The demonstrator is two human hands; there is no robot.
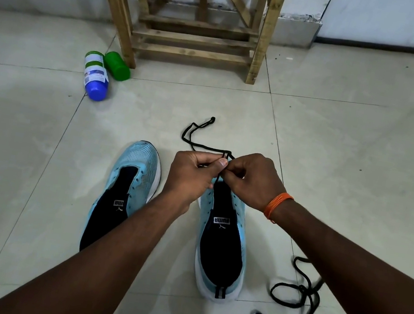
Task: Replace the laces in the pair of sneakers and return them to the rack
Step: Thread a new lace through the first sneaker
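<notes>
Sneakers first: the pale-blue pair stands mid-floor, toes toward the rack (193, 38) at the floor's far edge. The left sneaker (139, 156) shows bare eyelets, no lace. Over to the left hand (192, 173), fingers curled, thumb and forefinger pinching the black lace (212, 120); touching it, the right hand (248, 180) pinches the same lace, both above the toe end of the right sneaker (223, 248). It looks like the first threading, at the lowest eyelets. Next comes a steady tip fed through, then ends pulled even. A second lace (311, 297) waits tangled toward the floor's near right corner.
</notes>
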